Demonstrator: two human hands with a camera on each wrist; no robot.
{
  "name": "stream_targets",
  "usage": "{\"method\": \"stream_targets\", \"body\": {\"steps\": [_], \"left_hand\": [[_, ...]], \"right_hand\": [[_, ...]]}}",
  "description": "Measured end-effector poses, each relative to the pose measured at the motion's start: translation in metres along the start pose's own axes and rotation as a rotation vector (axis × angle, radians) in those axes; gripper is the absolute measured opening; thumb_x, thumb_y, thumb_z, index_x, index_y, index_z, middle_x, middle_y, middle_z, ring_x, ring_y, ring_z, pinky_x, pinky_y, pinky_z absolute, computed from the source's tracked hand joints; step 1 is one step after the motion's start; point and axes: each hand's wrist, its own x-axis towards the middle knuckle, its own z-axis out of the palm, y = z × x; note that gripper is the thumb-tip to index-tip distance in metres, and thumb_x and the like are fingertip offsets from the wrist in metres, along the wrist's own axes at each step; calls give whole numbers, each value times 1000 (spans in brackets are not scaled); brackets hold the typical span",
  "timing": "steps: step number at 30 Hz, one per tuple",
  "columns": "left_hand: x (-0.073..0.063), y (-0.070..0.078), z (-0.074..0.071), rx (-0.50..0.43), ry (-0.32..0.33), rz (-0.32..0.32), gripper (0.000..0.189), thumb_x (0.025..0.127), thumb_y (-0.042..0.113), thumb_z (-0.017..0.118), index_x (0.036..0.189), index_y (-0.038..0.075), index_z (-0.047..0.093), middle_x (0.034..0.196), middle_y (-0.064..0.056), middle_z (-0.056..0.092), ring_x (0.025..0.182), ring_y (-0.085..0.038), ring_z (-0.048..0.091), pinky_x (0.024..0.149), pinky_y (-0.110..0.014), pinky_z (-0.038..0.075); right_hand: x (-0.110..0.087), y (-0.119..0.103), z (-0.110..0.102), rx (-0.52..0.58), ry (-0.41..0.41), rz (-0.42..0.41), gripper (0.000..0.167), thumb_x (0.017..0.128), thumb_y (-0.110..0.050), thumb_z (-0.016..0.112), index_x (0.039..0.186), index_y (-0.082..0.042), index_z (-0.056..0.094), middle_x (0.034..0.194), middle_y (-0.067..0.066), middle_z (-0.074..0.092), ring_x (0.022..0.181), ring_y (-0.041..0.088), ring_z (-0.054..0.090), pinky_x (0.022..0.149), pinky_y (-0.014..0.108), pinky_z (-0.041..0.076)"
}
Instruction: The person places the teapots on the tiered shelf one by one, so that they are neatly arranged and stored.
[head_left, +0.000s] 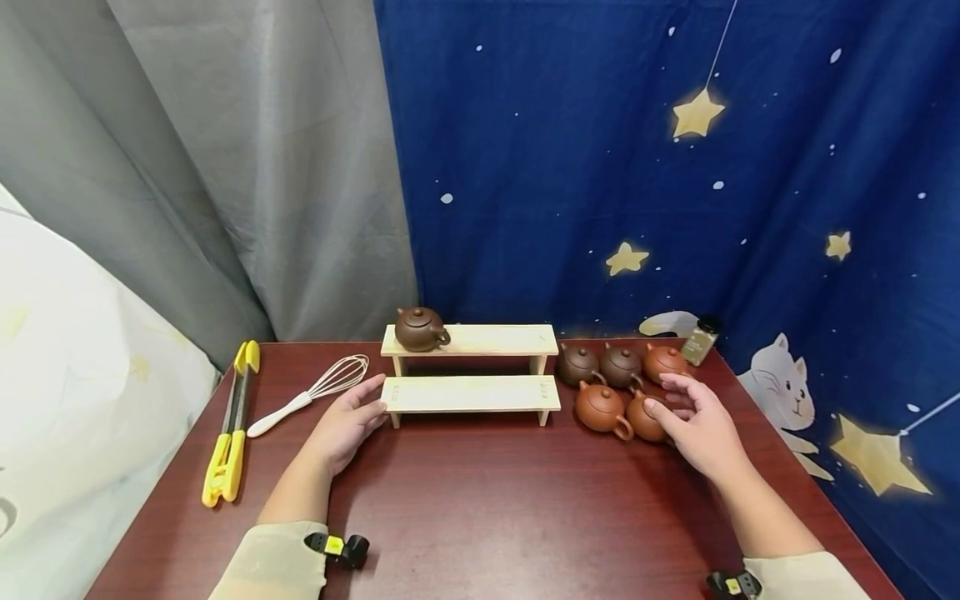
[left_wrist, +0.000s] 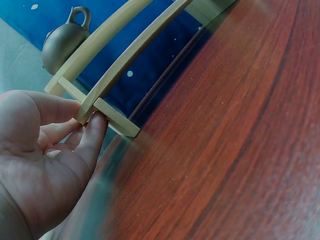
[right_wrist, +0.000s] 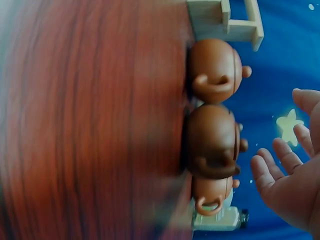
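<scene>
My left hand (head_left: 348,427) pinches the left end of a two-step wooden display stand (head_left: 468,393), fingertips and thumb at the lower board in the left wrist view. A dark brown teapot (head_left: 420,330) sits on the left part of the upper step. My right hand (head_left: 701,423), fingers spread and loosely bent, hovers over a reddish-brown teapot (head_left: 645,417); the right wrist view shows the hand (right_wrist: 290,185) apart from the teapots. Beside that pot stand two more reddish-brown teapots (head_left: 600,408) and two dark brown ones (head_left: 578,365), right of the stand.
A white-handled whisk (head_left: 311,396) and yellow-tipped tongs (head_left: 231,425) lie on the left of the dark red table (head_left: 480,517). A small black-capped jar (head_left: 701,342) stands at the back right corner. Grey and blue star-patterned curtains (head_left: 540,167) hang behind the table.
</scene>
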Motion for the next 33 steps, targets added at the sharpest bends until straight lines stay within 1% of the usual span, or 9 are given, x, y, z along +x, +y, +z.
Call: {"method": "stream_targets", "body": {"steps": [2,4,8,11,14,19,23,26,33], "left_hand": [[0,0,1,0,-3,1,66,111,5,49,171,6,22,172,-16,33,122,5,58,100,-12,51],[0,0,1,-1,-5,2,66,111,5,48,171,6,21,172,-17,34,122,5,59,100,-12,51],[-1,1,2,-7,-15,6,66,111,5,48,171,5,20,172,-18,34,122,6,60,101,-13,51],[-1,1,1,-10,-17,8,67,111,5,49,171,6,20,172,-17,33,123,6,59,101,-13,50],[-1,0,0,-11,-17,8,67,111,5,49,171,6,20,172,-16,33,124,6,57,101,-12,50],[-1,0,-1,-8,-19,11,67,111,4,48,171,6,20,174,-15,31,125,7,56,101,-12,50],[-2,1,0,-2,-21,9,67,111,5,49,171,6,20,175,-16,29,126,6,55,101,-11,50],[-3,2,1,-5,-23,7,67,111,6,49,171,6,20,175,-16,29,129,4,55,101,-11,50],[-3,2,1,-11,-22,4,66,111,5,48,171,6,20,176,-15,28,131,1,55,101,-12,50]], "right_hand": [[1,5,-2,-33,-18,10,59,99,-33,78,146,-4,59,142,23,63,121,27,66,87,8,49],[2,11,-3,-61,-31,15,60,99,-35,78,146,-4,59,143,25,61,125,38,63,87,9,49],[5,24,-4,-90,-69,44,63,98,-37,80,147,-4,58,145,26,60,130,41,62,88,11,49],[8,31,-4,-78,-118,84,69,97,-39,80,150,-3,56,147,27,60,131,44,62,88,11,48],[10,37,-2,-71,-161,109,73,96,-41,81,151,-2,54,147,26,62,131,42,63,87,9,46],[10,43,4,-79,-220,124,75,94,-41,84,151,-3,54,141,25,67,127,34,65,86,12,47],[10,46,6,-64,-264,153,78,92,-39,85,152,-4,52,143,25,66,128,32,64,88,13,47],[12,47,6,-64,-275,160,78,91,-38,87,152,-6,52,143,23,66,127,31,64,89,14,47],[14,47,5,-99,-273,122,72,90,-39,88,147,-9,57,134,18,72,119,25,66,89,19,49]]}}
